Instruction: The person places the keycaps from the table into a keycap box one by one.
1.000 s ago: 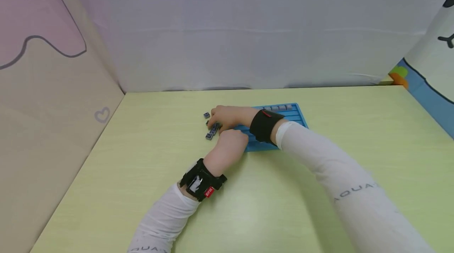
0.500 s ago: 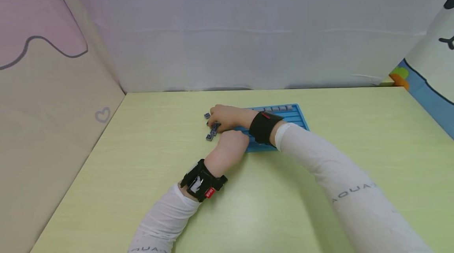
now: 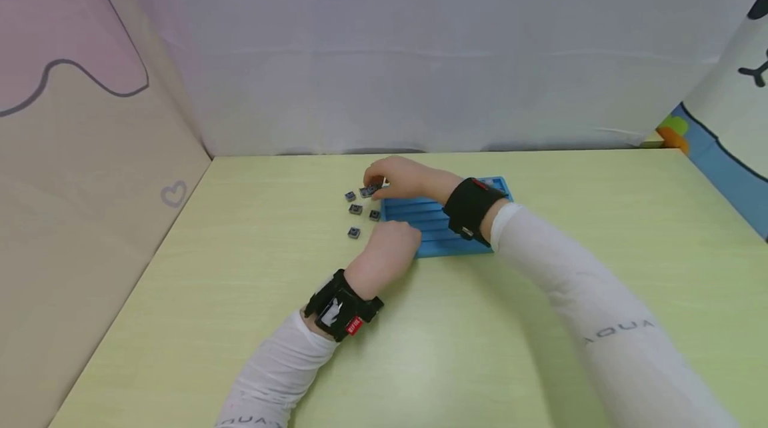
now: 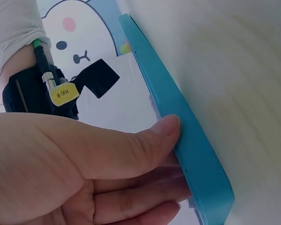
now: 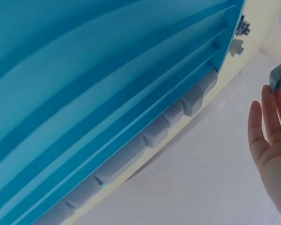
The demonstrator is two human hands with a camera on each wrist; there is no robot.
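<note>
With the left hand [image 3: 393,241] gripping the blue tray's [image 3: 441,241] near-left corner mid-counter, the right hand [image 3: 399,178] pinches a grey keycap [image 3: 368,191] above loose ones, which could slip and scatter them.

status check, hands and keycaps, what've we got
Right hand pinches one keycap above the table. Left hand holds the blue tray by its edge. Four loose keycaps lie left of the tray, nothing blocking.
</note>
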